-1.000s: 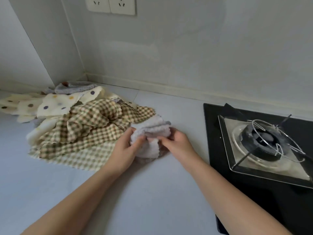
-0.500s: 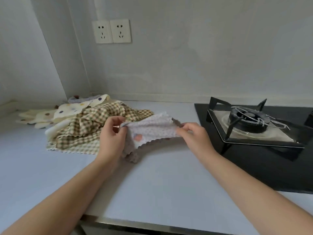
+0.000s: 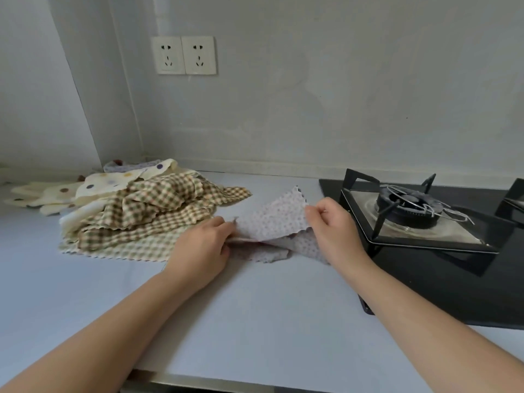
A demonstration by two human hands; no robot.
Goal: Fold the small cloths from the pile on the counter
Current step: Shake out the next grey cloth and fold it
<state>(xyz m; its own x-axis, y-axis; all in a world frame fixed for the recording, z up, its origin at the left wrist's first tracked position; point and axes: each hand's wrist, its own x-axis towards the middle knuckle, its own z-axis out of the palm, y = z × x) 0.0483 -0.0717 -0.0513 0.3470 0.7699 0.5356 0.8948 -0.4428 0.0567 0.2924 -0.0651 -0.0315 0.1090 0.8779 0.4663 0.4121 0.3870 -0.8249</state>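
Your left hand (image 3: 202, 245) and right hand (image 3: 331, 228) both hold the small cloth (image 3: 272, 222), a pale one with fine dots and a scalloped edge. It sits on the table (image 3: 255, 313) between the pile (image 3: 147, 214) and the gas hob (image 3: 419, 214).

The left grip is closed on the cloth's left end, fingers curled and pinching the fabric low, close to the table. The right grip is clamped on the right edge, thumb against curled fingers, a little higher than the left. Between the two grips one flap of the cloth stands up, its pointed corner tilted toward the wall (image 3: 312, 109). The rest lies rumpled on the table under the flap and under your right wrist.

The pile lies to the left of your left hand, just beside it. A brown checked cloth (image 3: 158, 202) is bunched on top, and a cream spotted cloth (image 3: 110, 184) spreads behind it toward the corner.

The hob is just right of your right hand, with a wire ring resting on its burner. Two sockets (image 3: 184, 55) sit on the wall above the pile.
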